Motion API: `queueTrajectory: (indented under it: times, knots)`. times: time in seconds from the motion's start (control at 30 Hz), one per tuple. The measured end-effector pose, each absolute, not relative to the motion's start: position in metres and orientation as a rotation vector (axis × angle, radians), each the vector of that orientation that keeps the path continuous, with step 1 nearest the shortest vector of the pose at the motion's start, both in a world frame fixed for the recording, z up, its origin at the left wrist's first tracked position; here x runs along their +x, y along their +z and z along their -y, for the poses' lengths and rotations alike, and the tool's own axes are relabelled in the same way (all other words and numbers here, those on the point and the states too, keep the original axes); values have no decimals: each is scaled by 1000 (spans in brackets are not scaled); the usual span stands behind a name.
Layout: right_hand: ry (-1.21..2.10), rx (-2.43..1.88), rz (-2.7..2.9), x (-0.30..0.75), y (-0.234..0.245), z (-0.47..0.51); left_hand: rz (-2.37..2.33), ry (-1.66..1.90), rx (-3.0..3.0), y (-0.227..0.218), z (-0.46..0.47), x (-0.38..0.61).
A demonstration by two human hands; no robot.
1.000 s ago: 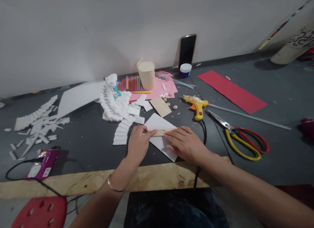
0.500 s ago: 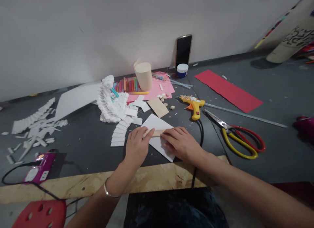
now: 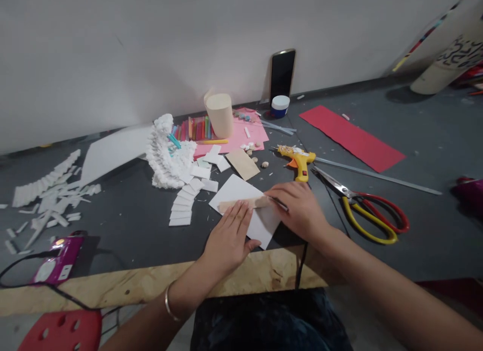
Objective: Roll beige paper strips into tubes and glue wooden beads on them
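A beige strip (image 3: 227,206) of paper or thin wood lies across a tilted square of white card (image 3: 267,229) near the table's front edge. My left hand (image 3: 230,232) is flat, its outstretched fingers pressing on the strip and its thumb pointing right over the card. At the strip's right end is my right hand (image 3: 300,210), fingers bent and drawn together. Something thin and dark shows between its thumb and fingers; its kind is unclear. A beige card piece (image 3: 243,164) and small pebble-like bits (image 3: 265,164) lie just beyond.
To the right are a yellow glue gun (image 3: 300,162), large scissors (image 3: 354,200), a metal ruler (image 3: 381,178) and a red sheet (image 3: 352,137). White card pieces (image 3: 183,207) and a fluffy white shape (image 3: 166,159) lie left. A phone (image 3: 282,74) leans on the wall.
My left hand has gone from gripping the strip's left end to lying flat on it. My right hand has shifted right and slightly up. More of the strip shows, and the card has moved slightly.
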State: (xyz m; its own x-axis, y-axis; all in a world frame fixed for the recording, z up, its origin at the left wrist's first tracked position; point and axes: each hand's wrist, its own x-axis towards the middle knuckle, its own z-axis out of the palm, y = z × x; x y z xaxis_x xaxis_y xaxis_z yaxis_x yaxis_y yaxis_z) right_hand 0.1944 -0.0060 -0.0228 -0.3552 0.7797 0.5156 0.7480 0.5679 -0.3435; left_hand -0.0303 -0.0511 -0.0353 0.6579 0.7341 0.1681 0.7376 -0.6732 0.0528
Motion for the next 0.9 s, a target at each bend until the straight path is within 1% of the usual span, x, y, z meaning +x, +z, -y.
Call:
queueTrajectory:
  times: [0.13, 0.4, 0.5, 0.77, 0.83, 0.9]
  knots:
    - [198, -1395, 1907, 209, -25, -2, 1280, -267, -2828, -34, 51, -29]
    - [482, -1404, 1802, 206, -21, 2, 1307, -248, -2806, -30, 52, -27]
    - [534, -1429, 1741, 206, -21, 1, 1307, -241, -2795, -30, 52, -27]
    - [508, -1500, 1686, 209, -22, 0, 1317, -221, -2788, -31, 52, -27]
    - [427, -1530, 1719, 212, -20, -2, 1321, -228, -2789, -31, 52, -27]
    - [238, -1532, 1807, 211, -17, -2, 1323, -241, -2793, -31, 52, -27]
